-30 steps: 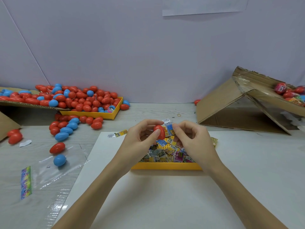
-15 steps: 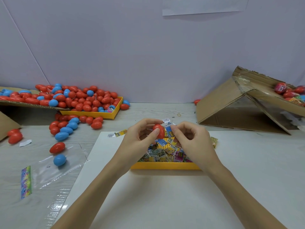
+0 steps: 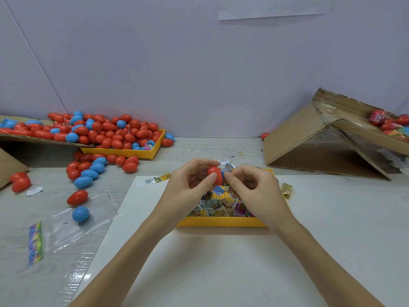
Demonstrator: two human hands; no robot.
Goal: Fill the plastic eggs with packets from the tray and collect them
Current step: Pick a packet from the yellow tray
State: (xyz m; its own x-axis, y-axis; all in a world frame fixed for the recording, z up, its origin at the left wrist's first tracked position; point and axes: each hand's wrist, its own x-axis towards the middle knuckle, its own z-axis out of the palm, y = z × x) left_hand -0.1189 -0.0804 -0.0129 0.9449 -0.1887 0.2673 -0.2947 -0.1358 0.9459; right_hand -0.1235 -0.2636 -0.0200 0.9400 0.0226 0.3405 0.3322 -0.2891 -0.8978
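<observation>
Your left hand (image 3: 188, 185) grips a red egg (image 3: 215, 175) at frame center, above the packet tray (image 3: 221, 222). Right hand (image 3: 254, 191) pinches a blue packet (image 3: 226, 173) vs. the egg.

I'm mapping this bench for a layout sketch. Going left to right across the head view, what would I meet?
Rainbow strip → loose blue egg → yellow tray of eggs → left hand → red egg it holds → right hand → loose gold packet → tilted cardboard box.

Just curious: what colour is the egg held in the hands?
Red egg, gripped by the left hand; the head view shows it.
</observation>
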